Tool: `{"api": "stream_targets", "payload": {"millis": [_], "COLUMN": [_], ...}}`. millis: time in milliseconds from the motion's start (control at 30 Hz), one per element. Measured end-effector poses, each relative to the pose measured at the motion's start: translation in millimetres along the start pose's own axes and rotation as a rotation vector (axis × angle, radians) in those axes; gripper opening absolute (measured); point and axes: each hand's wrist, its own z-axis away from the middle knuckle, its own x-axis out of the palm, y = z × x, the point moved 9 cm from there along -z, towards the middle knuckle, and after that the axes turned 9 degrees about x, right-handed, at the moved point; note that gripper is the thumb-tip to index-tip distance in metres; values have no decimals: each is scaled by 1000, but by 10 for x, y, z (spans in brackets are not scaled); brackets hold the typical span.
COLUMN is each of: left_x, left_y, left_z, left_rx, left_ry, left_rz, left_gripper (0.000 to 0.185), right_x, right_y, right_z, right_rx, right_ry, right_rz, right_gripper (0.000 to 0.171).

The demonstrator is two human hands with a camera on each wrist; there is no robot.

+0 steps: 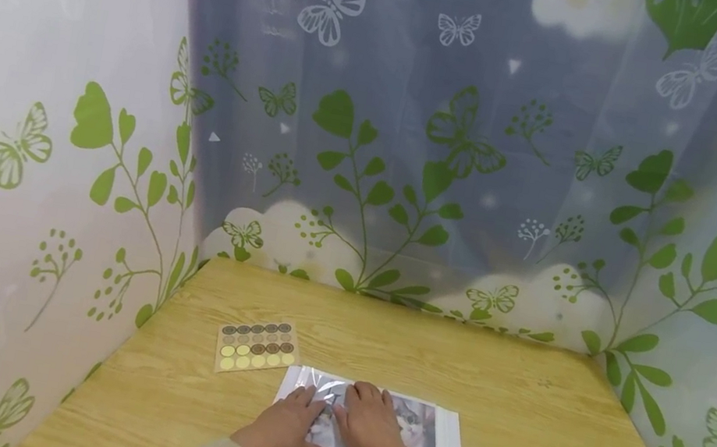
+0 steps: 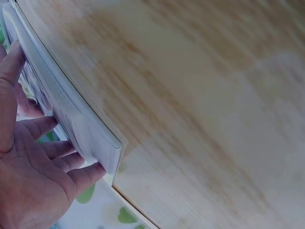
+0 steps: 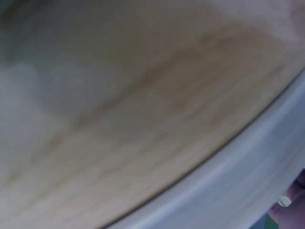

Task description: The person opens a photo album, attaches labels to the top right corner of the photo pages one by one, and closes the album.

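A flat packet of printed pictures in a clear plastic sleeve [image 1: 430, 435] lies at the near edge of the wooden table [image 1: 513, 407]. Both hands lie side by side on its left half. My left hand [image 1: 290, 427] presses down with straight fingers, and my right hand [image 1: 370, 422] lies flat beside it, touching it. In the left wrist view the left hand [image 2: 35, 167] has its fingers spread along the packet's white edge [image 2: 97, 143]. The right wrist view is blurred: it shows the packet's pale edge [image 3: 238, 191] and a bit of the right hand [image 3: 295, 210] at the corner.
A sheet of round stickers [image 1: 256, 345] in brown, grey and yellow lies on the table left of the packet. Curtains printed with green leaves and butterflies [image 1: 414, 146] close in the table on the left, back and right.
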Motion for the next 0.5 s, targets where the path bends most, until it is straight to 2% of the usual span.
{"api": "stream_targets", "payload": {"millis": [233,500], "left_x": [8,11], "left_y": [-1,-9], "left_z": [17,-2], "left_rx": [5,20], "left_ry": [-8,-1], "left_rz": [18,12], "left_gripper": [87,89], "right_x": [17,-1], "right_y": [-38,-189], "right_z": [22,87], "right_rx": [7,-91], "right_ry": [-44,10], "right_rz": [-14,45], "right_gripper": [52,49]}}
